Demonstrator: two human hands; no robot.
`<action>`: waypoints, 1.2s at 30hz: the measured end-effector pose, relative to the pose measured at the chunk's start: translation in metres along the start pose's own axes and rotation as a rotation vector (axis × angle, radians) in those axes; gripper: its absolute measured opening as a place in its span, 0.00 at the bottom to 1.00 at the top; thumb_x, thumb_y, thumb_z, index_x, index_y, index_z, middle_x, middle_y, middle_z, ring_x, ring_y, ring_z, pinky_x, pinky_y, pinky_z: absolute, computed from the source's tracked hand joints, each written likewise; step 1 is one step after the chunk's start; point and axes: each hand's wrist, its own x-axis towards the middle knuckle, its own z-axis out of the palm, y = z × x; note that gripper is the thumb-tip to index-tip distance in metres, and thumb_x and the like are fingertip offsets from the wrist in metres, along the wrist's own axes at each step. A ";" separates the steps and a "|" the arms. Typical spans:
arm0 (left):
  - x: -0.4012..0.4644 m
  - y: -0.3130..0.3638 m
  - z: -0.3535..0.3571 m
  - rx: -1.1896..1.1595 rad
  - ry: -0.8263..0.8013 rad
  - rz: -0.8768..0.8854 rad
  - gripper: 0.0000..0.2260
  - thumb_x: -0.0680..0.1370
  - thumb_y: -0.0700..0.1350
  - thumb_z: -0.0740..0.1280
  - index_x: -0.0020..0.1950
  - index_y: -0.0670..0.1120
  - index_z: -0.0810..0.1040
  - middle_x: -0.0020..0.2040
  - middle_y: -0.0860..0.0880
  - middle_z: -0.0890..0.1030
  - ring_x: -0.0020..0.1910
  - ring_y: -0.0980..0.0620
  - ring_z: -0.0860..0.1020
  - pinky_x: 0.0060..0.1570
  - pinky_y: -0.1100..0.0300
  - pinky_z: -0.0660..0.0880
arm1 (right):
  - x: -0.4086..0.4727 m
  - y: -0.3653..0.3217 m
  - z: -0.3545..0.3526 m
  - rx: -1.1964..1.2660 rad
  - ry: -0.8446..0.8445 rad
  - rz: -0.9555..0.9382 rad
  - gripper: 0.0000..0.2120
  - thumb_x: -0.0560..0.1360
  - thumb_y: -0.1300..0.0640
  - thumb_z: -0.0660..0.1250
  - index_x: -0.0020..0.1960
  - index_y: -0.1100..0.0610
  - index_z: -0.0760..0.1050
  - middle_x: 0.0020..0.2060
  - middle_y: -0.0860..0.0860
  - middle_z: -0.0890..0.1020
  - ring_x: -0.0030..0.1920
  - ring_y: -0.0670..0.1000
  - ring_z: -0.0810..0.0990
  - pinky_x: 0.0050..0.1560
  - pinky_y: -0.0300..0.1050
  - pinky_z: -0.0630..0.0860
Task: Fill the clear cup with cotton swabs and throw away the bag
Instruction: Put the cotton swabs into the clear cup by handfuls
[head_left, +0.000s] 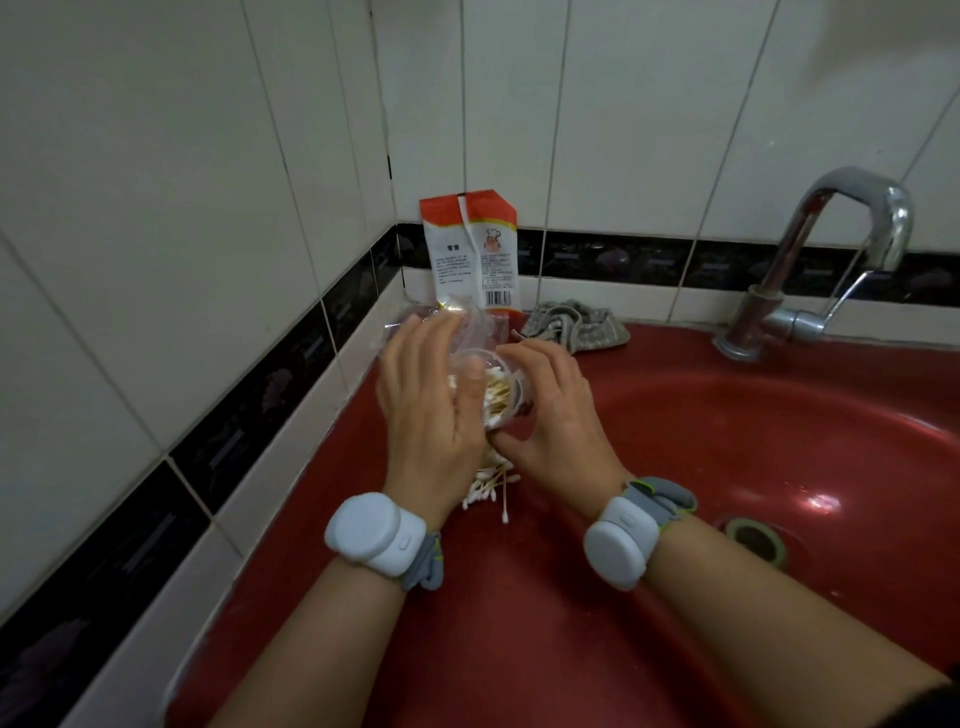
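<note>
The clear cup (506, 395) lies tilted between my hands over the left ledge of the red sink (675, 467), with cotton swabs (496, 395) showing inside it. My right hand (550, 415) curls round the cup from the right. My left hand (431, 410) holds the crumpled clear bag (470, 319) against the cup's mouth, with its thumb over the swabs. White swab tips show between the thumb and forefinger. A loose heap of swabs (488, 486) lies on the ledge under my wrists.
An orange and white packet (470, 249) leans in the tiled corner behind my hands. A grey cloth (576, 325) lies on the sink's back rim. A chrome tap (831, 260) stands at the back right, and the drain (753, 540) is in the basin.
</note>
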 end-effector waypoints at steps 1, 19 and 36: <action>0.000 -0.001 0.004 0.045 -0.092 -0.002 0.25 0.80 0.57 0.45 0.74 0.50 0.60 0.74 0.49 0.63 0.76 0.50 0.52 0.73 0.48 0.51 | 0.001 -0.001 0.000 0.008 0.002 -0.002 0.33 0.65 0.52 0.72 0.67 0.51 0.65 0.63 0.51 0.69 0.65 0.51 0.67 0.62 0.47 0.65; 0.009 -0.027 -0.027 0.148 -0.581 -0.314 0.05 0.69 0.47 0.72 0.37 0.50 0.77 0.34 0.53 0.79 0.35 0.54 0.76 0.38 0.62 0.70 | 0.003 0.007 -0.022 -0.015 0.060 0.155 0.32 0.64 0.55 0.75 0.65 0.52 0.67 0.60 0.48 0.72 0.62 0.50 0.65 0.58 0.46 0.61; 0.003 -0.017 0.005 0.467 -0.719 -0.160 0.14 0.73 0.47 0.68 0.54 0.43 0.72 0.55 0.42 0.71 0.55 0.39 0.74 0.52 0.52 0.70 | -0.006 0.012 -0.014 -0.018 0.058 0.190 0.33 0.64 0.53 0.75 0.65 0.48 0.65 0.60 0.45 0.72 0.61 0.48 0.66 0.60 0.48 0.64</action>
